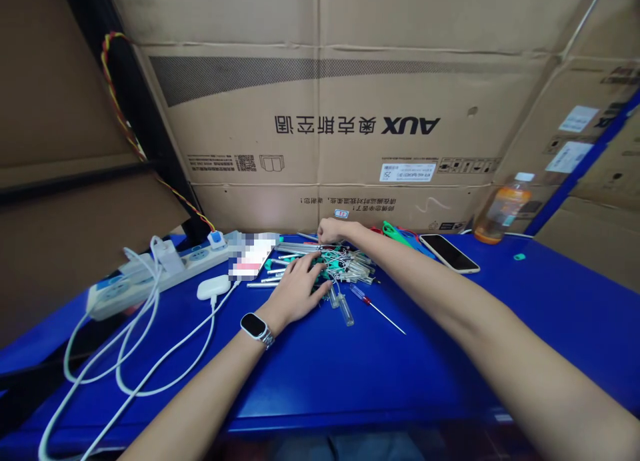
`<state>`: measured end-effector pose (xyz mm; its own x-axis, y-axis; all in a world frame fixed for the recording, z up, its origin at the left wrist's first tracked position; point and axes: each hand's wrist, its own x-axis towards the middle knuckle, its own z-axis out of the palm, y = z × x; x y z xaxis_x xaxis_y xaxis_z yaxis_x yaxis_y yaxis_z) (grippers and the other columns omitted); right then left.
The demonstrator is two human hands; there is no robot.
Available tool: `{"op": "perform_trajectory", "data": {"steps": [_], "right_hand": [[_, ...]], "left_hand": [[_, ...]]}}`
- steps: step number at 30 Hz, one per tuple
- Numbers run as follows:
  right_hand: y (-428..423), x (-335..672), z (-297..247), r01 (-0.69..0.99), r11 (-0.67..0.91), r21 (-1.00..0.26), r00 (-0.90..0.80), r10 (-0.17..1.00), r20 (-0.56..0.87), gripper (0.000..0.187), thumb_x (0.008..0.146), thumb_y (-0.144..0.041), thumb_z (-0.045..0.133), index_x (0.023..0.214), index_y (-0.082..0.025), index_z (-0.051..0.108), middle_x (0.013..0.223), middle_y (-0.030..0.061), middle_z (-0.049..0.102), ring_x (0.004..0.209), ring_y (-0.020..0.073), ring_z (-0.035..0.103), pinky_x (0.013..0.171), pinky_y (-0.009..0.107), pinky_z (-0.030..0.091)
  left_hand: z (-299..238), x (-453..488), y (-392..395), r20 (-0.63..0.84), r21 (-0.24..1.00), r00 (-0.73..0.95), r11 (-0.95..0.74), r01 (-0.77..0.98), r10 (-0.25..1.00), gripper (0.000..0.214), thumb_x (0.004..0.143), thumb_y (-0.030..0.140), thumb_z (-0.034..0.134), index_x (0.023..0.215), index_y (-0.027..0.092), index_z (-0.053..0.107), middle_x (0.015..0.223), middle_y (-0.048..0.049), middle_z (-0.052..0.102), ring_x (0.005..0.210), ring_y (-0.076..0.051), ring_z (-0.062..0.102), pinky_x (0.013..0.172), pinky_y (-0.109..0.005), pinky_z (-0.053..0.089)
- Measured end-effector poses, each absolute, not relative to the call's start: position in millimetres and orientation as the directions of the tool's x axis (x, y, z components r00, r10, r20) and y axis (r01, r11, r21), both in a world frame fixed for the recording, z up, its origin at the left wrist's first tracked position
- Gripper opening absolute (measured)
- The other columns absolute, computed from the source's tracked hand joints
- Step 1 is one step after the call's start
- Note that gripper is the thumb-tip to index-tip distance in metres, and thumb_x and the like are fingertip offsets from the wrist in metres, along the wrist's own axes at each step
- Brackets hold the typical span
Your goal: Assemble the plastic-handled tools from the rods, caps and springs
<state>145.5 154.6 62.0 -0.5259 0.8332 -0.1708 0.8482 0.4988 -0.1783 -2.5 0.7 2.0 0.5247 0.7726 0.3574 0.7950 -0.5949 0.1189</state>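
A heap of small parts lies at the middle of the blue table: clear plastic handles, thin metal rods, green pieces and fine wires. My left hand rests on the left and front of this heap, palm down with its fingers apart, covering some of the parts. Behind the heap, close to the cardboard, my right hand has its fingers curled closed; what they hold, if anything, is hidden. A small screwdriver with a clear handle, a red collar and a thin shaft lies in front of the heap.
On the left, a white power strip carries plugs and loose cables, beside a white earbud case and a lit phone. To the right lie green-handled scissors, a dark phone and an orange drink bottle. Cardboard walls the back.
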Motion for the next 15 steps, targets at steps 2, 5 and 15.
{"op": "perform_trajectory", "data": {"steps": [2, 5, 15], "right_hand": [[151.6, 144.4, 63.7, 0.855, 0.495, -0.151, -0.515, 0.845, -0.145, 0.031, 0.065, -0.019, 0.068, 0.095, -0.016, 0.077, 0.094, 0.0073, 0.076, 0.084, 0.0204, 0.07, 0.064, 0.021, 0.048], [149.8, 143.8, 64.5, 0.864, 0.487, -0.124, -0.501, 0.857, -0.123, 0.032, 0.064, -0.021, 0.071, 0.095, -0.018, 0.077, 0.096, 0.0086, 0.076, 0.088, 0.0225, 0.07, 0.067, 0.023, 0.05], [158.2, 155.2, 65.9, 0.85, 0.472, -0.232, -0.482, 0.876, 0.016, 0.018, 0.073, -0.031, 0.072, 0.081, -0.015, 0.074, 0.079, 0.0054, 0.074, 0.074, 0.0176, 0.067, 0.062, 0.022, 0.046]], "left_hand": [[2.1, -2.5, 0.8, 0.359, 0.127, 0.523, -0.595, 0.793, 0.773, 0.04, 0.1, 0.044, 0.041, 0.125, 0.017, 0.056, 0.146, -0.016, 0.045, 0.137, -0.031, 0.04, 0.112, -0.052, 0.033], [1.8, -2.7, 1.0, 0.354, 0.138, 0.519, -0.593, 0.793, 0.778, 0.04, 0.099, 0.044, 0.042, 0.125, 0.017, 0.056, 0.146, -0.0162, 0.044, 0.136, -0.031, 0.04, 0.112, -0.052, 0.033], [3.6, -2.6, 0.4, 0.346, 0.15, 0.515, -0.588, 0.795, 0.784, 0.039, 0.099, 0.044, 0.043, 0.124, 0.018, 0.057, 0.146, -0.0155, 0.045, 0.136, -0.031, 0.042, 0.111, -0.052, 0.035]]}}
